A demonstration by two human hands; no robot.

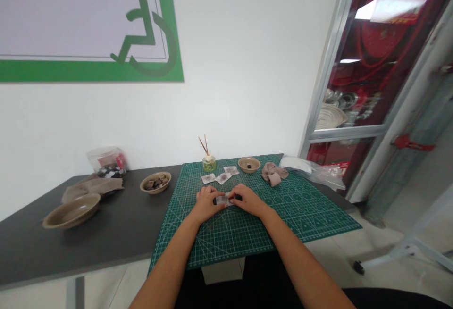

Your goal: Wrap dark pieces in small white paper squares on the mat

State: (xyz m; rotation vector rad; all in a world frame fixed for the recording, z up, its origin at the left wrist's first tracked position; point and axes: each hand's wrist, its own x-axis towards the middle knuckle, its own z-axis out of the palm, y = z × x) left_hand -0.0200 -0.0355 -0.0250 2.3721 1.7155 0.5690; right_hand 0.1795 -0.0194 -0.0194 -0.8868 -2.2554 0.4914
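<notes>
Fingers first: both sets are pinched in on one small, pale, printed paper packet [224, 200], which lies low over the middle of the green gridded cutting mat [283, 219]. The left hand [207, 201] curls over the packet's left end, knuckles up, and the right hand [247, 200] grips the right end, where something small and dark shows at its fingertips; what that is cannot be told. The two hands sit close together, almost touching, both bare forearms running back toward the camera. Just beyond them on the mat lie three more small pale printed packets [222, 176], scattered flat and near one another. Behind those, at the mat's far edge, stands a little yellowish glass reed diffuser [208, 162] with thin brown sticks leaning out. To its right sits a small tan ceramic bowl [248, 164] with a dark bit inside, and next to that a crumpled beige cloth [273, 173]. Further right, clear plastic bags [311, 168] rest at the table's corner. Off to the left on the dark grey tabletop [106, 229]: a tan bowl of brown pieces [155, 182], a large empty tan ceramic dish [72, 210], a folded greyish-brown cloth [92, 187], and a clear plastic tub [106, 161] against the white wall.
</notes>
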